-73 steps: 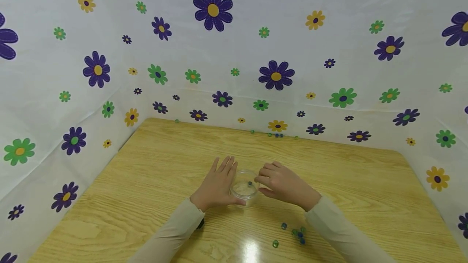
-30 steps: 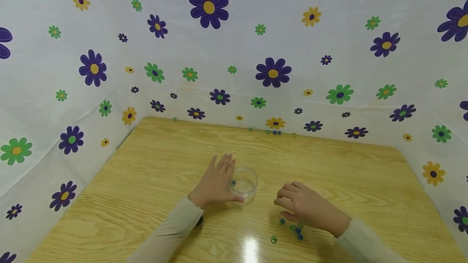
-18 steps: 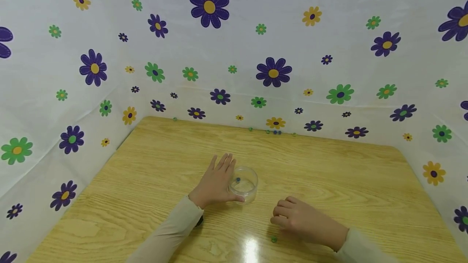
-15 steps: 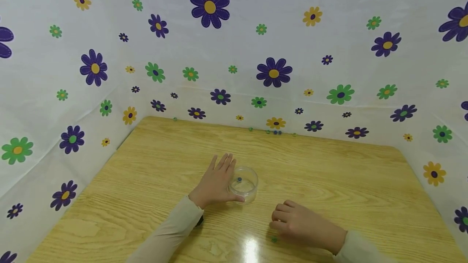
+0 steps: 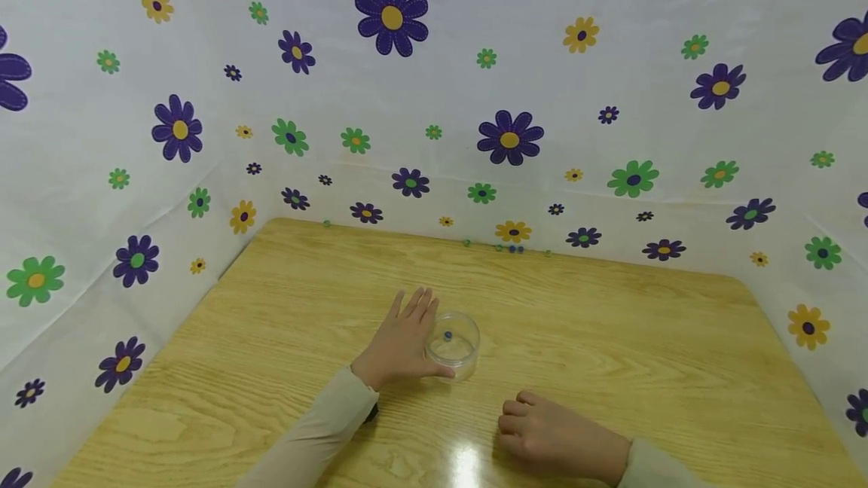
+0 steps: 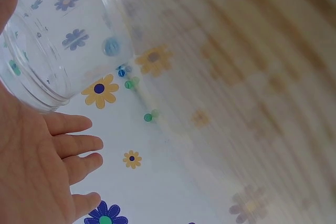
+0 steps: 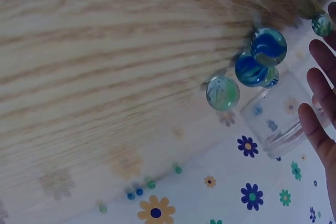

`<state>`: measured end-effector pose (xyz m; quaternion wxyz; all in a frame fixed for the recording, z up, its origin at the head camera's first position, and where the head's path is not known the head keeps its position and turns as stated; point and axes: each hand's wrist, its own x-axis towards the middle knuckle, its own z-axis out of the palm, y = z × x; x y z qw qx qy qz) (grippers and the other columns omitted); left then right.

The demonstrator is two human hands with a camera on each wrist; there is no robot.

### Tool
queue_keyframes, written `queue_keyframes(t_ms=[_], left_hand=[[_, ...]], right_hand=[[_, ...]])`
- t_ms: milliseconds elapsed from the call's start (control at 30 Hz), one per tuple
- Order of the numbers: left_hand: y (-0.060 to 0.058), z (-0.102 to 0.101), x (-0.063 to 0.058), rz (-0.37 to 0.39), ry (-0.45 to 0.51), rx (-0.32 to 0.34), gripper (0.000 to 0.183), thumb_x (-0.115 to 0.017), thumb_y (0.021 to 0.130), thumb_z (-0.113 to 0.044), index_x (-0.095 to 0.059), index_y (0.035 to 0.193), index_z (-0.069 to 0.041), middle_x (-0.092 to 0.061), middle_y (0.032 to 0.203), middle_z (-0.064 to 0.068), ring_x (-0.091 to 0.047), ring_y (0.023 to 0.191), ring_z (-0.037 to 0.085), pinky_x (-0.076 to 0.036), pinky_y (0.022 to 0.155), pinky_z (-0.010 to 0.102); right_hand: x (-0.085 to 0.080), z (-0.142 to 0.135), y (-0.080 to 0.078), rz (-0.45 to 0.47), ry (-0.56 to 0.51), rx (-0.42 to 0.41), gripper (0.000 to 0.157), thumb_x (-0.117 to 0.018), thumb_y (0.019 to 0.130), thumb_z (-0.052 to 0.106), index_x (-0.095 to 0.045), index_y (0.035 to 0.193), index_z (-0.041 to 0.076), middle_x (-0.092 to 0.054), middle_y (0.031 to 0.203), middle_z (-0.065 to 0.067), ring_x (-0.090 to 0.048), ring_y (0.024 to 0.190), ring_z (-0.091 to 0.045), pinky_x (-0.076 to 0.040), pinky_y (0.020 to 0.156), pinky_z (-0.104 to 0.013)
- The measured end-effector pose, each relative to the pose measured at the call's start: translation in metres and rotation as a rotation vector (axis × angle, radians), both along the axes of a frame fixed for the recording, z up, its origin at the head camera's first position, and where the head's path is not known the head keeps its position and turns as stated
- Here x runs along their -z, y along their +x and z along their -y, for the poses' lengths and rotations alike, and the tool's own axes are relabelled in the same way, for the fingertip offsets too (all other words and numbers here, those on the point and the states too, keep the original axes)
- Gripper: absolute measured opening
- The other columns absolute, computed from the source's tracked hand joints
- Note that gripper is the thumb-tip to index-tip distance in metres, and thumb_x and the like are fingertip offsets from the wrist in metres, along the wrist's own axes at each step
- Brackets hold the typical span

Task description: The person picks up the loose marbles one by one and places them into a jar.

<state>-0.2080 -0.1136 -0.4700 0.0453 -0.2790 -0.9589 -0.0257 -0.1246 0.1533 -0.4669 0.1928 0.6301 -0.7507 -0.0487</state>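
My left hand (image 5: 400, 341) lies against the side of a clear round jar (image 5: 468, 364), fingers straight and thumb along its near side. A blue marble (image 5: 447, 336) sits inside the jar. My right hand (image 5: 552, 434) is low over the table at the near right, fingers loosely bent. Beneath it, hidden in the head view, are several glass marbles; the right wrist view shows blue swirled marbles (image 7: 269, 46) bunched together and a clear green marble (image 7: 222, 93) beside them. Another green marble (image 7: 321, 25) is right at the fingertips.
Several small green and blue marbles (image 5: 516, 249) lie along the table's far edge, with one green marble (image 5: 326, 224) further left. A white cloth (image 5: 434, 89) with printed flowers stands behind and beside the wood-grain table (image 5: 325, 292).
My right hand has gone from the jar down to the near right, over the loose marbles, covering them. The marble in the jar has rolled about. My left hand has stayed at the jar.
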Motion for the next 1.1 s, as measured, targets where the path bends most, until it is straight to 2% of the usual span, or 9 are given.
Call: queue_keyframes(t_ms=[233, 667, 1100], left_hand=[[0.0021, -0.0009, -0.0031, 0.0, 0.022, 0.008, 0.117, -0.056, 0.067, -0.079, -0.028, 0.145, 0.004, -0.026, 0.153, 0.022, -0.022, 0.144, 0.033, -0.014, 0.116, 0.054], [0.0024, 0.0001, -0.0029, 0.001, 0.029, 0.002, 0.117, -0.057, 0.067, -0.078, -0.028, 0.145, 0.003, -0.025, 0.153, 0.02, -0.022, 0.144, 0.033, -0.013, 0.117, 0.053], [0.0013, 0.0004, -0.0011, -0.012, 0.024, 0.004, 0.117, -0.056, 0.067, -0.079, -0.029, 0.145, 0.003, -0.026, 0.153, 0.021, -0.023, 0.144, 0.033, -0.014, 0.116, 0.054]], right_hand=[[0.0019, 0.0013, 0.0003, 0.006, 0.017, 0.004, 0.014, -0.069, 0.083, 0.034, -0.06, 0.08, 0.023, -0.057, 0.079, 0.015, -0.043, 0.073, -0.004, -0.037, 0.07, -0.019], [0.0052, 0.0056, -0.0015, -0.049, 0.042, -0.005, 0.015, -0.067, 0.084, 0.036, -0.06, 0.078, 0.025, -0.059, 0.079, 0.016, -0.043, 0.072, -0.003, -0.037, 0.069, -0.019], [-0.0005, 0.0045, -0.0004, -0.026, 0.045, -0.003, 0.014, -0.069, 0.082, 0.035, -0.061, 0.077, 0.025, -0.06, 0.078, 0.016, -0.044, 0.071, -0.003, -0.036, 0.068, -0.018]])
